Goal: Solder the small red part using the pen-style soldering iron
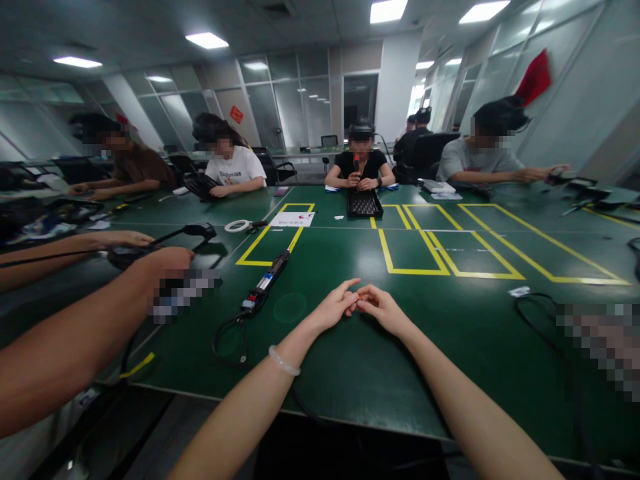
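Note:
My left hand (336, 307) and my right hand (384, 310) meet above the green table, fingertips touching. Both have their fingers closed together, the left index finger reaching past the right fingertips. A tiny orange-red spot (359, 298) shows between them; it is too small and covered to name. To the left of my hands lies a slim black tool (264, 283), apparently an electric screwdriver, with silver and red parts on its body. Its black cable (216, 341) loops at the near end. A pale bracelet (284, 361) circles my left wrist.
Yellow tape outlines (417, 272) mark the green table (320, 387). A paper sheet (293, 219), a white cable coil (237, 226) and a black tray (365, 204) lie farther back. A co-worker's arms (100, 313) hold a black headset-like device at left. Several people sit opposite.

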A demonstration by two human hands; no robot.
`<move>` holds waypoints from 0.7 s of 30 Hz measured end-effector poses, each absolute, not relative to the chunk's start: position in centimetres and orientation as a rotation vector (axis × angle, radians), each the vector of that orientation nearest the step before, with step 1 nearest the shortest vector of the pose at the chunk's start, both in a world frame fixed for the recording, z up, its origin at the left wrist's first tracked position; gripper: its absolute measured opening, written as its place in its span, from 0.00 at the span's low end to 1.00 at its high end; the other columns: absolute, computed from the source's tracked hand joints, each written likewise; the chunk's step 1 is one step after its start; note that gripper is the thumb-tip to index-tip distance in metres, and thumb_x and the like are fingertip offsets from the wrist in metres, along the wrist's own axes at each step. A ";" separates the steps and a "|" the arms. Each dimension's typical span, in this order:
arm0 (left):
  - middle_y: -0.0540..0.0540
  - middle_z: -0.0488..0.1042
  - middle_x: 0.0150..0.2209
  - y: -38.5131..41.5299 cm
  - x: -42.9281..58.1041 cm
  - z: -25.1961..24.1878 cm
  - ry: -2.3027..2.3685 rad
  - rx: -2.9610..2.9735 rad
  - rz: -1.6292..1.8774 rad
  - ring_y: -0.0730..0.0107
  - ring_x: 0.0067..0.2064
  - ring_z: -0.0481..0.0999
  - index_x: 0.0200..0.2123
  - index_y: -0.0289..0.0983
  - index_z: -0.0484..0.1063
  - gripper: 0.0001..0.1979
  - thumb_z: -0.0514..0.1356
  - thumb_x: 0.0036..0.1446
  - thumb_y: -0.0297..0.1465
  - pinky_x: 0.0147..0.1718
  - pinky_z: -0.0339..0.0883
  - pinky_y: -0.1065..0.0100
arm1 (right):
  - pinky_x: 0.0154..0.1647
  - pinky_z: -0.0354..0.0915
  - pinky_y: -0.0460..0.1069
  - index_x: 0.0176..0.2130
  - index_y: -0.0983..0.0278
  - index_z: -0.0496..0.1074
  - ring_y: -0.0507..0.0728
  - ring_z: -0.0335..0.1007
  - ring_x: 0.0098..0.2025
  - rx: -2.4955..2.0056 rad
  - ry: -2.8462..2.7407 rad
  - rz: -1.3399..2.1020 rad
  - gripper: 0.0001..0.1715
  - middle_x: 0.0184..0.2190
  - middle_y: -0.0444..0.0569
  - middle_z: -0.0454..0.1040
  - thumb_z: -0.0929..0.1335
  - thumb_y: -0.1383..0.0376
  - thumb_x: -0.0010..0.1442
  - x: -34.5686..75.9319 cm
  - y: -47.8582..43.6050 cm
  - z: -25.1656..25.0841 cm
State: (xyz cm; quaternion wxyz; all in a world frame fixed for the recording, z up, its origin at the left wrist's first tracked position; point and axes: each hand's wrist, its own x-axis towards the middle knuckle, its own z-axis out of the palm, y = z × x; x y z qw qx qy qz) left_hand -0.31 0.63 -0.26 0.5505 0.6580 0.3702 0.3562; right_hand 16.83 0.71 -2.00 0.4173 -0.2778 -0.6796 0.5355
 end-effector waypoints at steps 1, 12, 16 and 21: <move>0.54 0.64 0.24 0.6 -0.4 -0.3 0.881 1.561 0.847 0.78 0.24 0.63 0.61 0.34 0.54 0.29 0.53 0.60 0.40 0.25 0.57 0.74 | 0.40 0.65 0.50 0.41 0.65 0.67 0.54 0.71 0.36 -0.720 -1.709 1.337 0.13 0.33 0.48 0.74 0.67 0.58 0.59 16.8 0.7 -2.0; 0.51 0.69 0.33 -0.2 -0.5 0.5 1.028 2.004 0.942 0.76 0.30 0.67 0.46 0.38 0.69 0.15 0.59 0.55 0.35 0.30 0.61 0.74 | 0.27 0.58 0.46 0.27 0.66 0.68 0.50 0.63 0.23 -0.977 -1.758 1.153 0.23 0.20 0.45 0.70 0.61 0.51 0.63 17.5 1.2 -1.9; 0.50 0.71 0.33 -0.3 -0.4 0.8 1.083 2.076 0.946 0.75 0.31 0.68 0.41 0.37 0.71 0.10 0.57 0.57 0.34 0.32 0.61 0.73 | 0.27 0.58 0.46 0.25 0.65 0.67 0.50 0.62 0.22 -0.976 -1.767 1.180 0.24 0.19 0.44 0.69 0.61 0.51 0.63 17.4 0.9 -1.6; 0.50 0.72 0.32 0.0 -0.5 0.6 1.134 2.057 0.945 0.74 0.31 0.68 0.41 0.37 0.71 0.11 0.57 0.57 0.34 0.31 0.60 0.73 | 0.27 0.60 0.45 0.39 0.64 0.66 0.51 0.65 0.25 -0.870 -1.587 1.279 0.19 0.23 0.42 0.69 0.68 0.53 0.56 17.3 1.1 -2.0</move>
